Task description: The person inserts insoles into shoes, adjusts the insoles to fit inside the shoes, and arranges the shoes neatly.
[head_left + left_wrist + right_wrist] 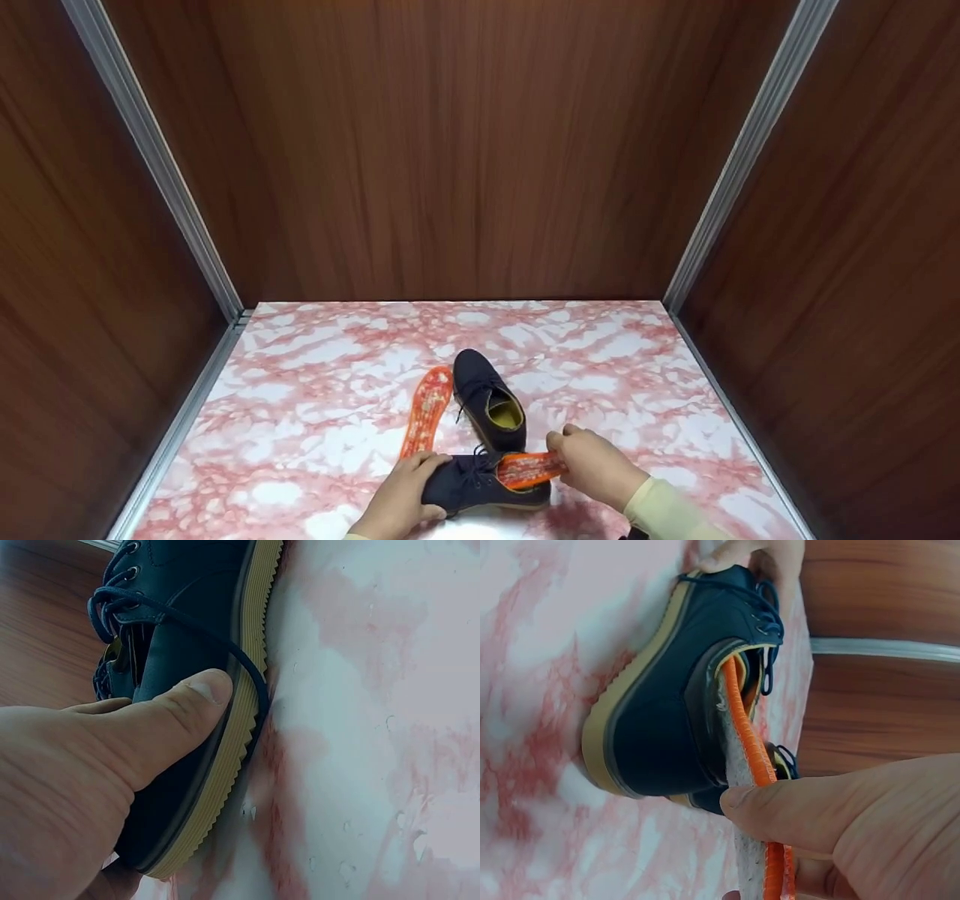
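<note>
A navy lace-up shoe [457,484] with a cream ridged sole lies crosswise near the table's front, toe to the left. My left hand [401,499] grips it round the toe, the thumb along the sole edge [244,720] in the left wrist view. An orange insole [525,470] runs slantwise into the shoe's opening, its front part hidden inside. My right hand [596,465] pinches the insole's outer end between thumb and fingers; its pale underside [739,757] shows in the right wrist view.
Behind stands the second navy shoe [480,382], its yellow lining visible. Left of it lies another orange insole [427,412], partly behind my left hand. Brown wood-grain panels [450,150] with grey metal rails [180,187] enclose the pink-and-white marbled table [315,420].
</note>
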A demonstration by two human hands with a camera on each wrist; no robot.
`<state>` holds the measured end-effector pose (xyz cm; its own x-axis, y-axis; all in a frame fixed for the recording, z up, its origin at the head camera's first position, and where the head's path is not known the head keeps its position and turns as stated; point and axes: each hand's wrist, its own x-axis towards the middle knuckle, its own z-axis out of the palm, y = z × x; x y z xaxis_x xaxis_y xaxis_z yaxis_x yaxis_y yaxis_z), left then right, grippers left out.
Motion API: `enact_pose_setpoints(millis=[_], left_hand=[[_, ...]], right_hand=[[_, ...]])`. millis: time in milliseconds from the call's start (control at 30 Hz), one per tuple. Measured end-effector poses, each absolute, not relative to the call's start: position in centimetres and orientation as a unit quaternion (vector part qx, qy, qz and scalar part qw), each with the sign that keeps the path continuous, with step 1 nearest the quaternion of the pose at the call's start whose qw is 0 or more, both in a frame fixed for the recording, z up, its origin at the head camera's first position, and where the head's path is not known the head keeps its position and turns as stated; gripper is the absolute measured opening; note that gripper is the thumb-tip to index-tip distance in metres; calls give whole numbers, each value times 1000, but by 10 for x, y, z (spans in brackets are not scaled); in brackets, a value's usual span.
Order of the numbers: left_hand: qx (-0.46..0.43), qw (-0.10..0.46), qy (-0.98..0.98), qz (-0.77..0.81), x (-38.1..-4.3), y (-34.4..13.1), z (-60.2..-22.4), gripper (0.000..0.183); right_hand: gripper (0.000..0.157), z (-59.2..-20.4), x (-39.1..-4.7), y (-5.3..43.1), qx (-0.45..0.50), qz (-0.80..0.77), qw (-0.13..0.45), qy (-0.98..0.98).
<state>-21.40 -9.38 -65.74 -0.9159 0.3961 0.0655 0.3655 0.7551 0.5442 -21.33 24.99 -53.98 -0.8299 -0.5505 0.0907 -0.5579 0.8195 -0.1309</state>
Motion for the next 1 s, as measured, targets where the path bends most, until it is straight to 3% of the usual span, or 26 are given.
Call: enact_pose_setpoints(millis=[167,333,667,1000], left_hand=[[209,21,935,285,-215,-94,-657,83],[214,12,932,291,-213,-96,-657,83],[200,37,935,289,-215,-95,-657,81],[202,20,935,290,-212,-94,-655,80]], right_hand=[[39,-543,-212,250,292,90,18,-952],[42,-536,-213,253,266,92,-31,-959],[32,-521,-217,256,225,83,-73,-968],[29,-520,-214,250,250,33,-18,-968]])
